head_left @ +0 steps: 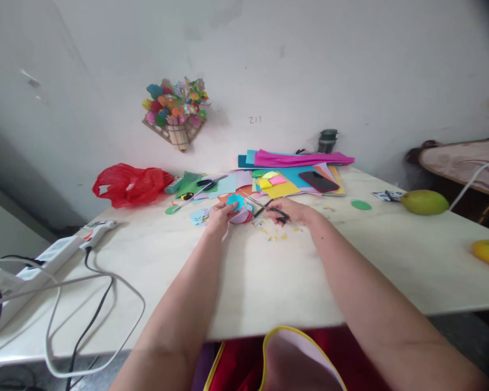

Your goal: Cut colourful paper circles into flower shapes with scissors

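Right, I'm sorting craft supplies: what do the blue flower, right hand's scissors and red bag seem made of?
Blue flower: probably matte paper or card, being flat and crisply cut.
Scissors: likely metal blades, thin, grey; dark handles, perhaps plastic, finish too small to tell.
Red bag: likely thin, glossy plastic, by its crinkles and see-through look.

Soft light brightens the table [277, 288]; on it, faint shadow beside the left arm [189, 282]; behind it, a hazy wall [293, 70].

Your table [269, 288]: pale
Before you: small scraps [277, 237]
Your left: red bag [132, 184], power strip [59, 252]
Your right: green disc [361, 205], fruit [424, 202]
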Tool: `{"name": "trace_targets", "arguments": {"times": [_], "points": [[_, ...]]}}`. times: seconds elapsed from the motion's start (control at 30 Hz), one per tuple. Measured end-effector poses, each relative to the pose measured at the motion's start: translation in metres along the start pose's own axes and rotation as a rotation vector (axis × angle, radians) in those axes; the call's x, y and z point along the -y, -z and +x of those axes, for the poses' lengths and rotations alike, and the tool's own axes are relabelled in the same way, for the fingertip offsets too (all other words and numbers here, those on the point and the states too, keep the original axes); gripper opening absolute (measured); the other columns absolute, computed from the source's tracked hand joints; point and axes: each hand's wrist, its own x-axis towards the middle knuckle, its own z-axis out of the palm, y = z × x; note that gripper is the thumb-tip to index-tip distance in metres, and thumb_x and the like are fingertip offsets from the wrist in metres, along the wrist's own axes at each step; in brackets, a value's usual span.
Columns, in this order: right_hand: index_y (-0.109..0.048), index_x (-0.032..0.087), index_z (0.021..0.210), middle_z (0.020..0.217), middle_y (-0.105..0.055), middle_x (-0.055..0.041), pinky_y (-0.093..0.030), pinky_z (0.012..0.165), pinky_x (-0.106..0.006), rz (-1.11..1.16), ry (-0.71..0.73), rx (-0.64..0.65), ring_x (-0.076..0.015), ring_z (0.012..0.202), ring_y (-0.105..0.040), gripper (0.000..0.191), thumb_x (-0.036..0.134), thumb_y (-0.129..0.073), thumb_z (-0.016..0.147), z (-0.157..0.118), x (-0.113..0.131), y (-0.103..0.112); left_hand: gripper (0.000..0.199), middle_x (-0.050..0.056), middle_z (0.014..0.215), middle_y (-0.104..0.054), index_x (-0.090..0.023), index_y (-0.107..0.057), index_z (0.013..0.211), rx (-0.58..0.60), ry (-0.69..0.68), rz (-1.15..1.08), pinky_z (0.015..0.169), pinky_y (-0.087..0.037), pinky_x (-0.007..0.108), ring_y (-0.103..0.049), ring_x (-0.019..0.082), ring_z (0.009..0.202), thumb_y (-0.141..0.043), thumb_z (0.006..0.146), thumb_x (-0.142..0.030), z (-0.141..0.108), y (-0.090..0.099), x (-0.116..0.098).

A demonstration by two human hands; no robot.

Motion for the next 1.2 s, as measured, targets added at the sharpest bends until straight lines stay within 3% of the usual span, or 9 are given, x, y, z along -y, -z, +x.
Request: {"name": "trace_targets", "arguments": {"times": [0.27,0.5,0.73,1.2], "points": [[-0.067,0.015,0.081,0.055,-0.061,-0.0003,-0.031,0.04,-0.022,-0.102,-0.109,0.161,-0.0099,0.042,-0.05,0.028,0.038,-0.078,0.069,-0.014,-0.002,0.025,0.029,0.008,0.076,-0.075,-0.013,-0.072,0.069,-0.003,0.019,0.002,0.072,-0.058,0.034,-0.071,0.021,0.07,-0.088,0.046,-0.022,0.001,0.002,-0.001],[-0.069,0.014,0.083,0.056,-0.06,0.0015,-0.038,0.045,-0.022,-0.239,-0.111,0.224,-0.0077,0.043,-0.049,0.037,0.043,-0.083,0.065,-0.012,0.005,0.018,0.03,0.006,0.07,-0.073,-0.013,-0.071,0.065,0.039,0.059,0.038,0.069,-0.057,0.031,-0.067,0.017,0.062,-0.09,0.044,-0.023,-0.004,-0.002,-0.003],[-0.069,0.014,0.084,0.055,-0.059,0.0019,-0.038,0.045,-0.022,-0.212,-0.105,0.234,-0.0083,0.044,-0.05,0.046,0.05,-0.085,0.061,-0.006,0.0,0.015,0.026,0.007,0.07,-0.074,-0.012,-0.072,0.067,0.072,0.071,0.064,0.071,-0.057,0.031,-0.068,0.018,0.064,-0.088,0.048,-0.021,-0.005,-0.001,-0.004],[-0.071,0.013,0.085,0.053,-0.059,0.0013,-0.039,0.044,-0.021,-0.22,-0.07,0.239,-0.0088,0.044,-0.051,0.044,0.049,-0.085,0.064,-0.001,-0.003,0.015,0.016,0.005,0.065,-0.071,-0.012,-0.067,0.063,0.055,0.135,0.02,0.066,-0.058,0.031,-0.068,0.018,0.059,-0.08,0.053,-0.011,-0.005,-0.003,-0.002]]}}
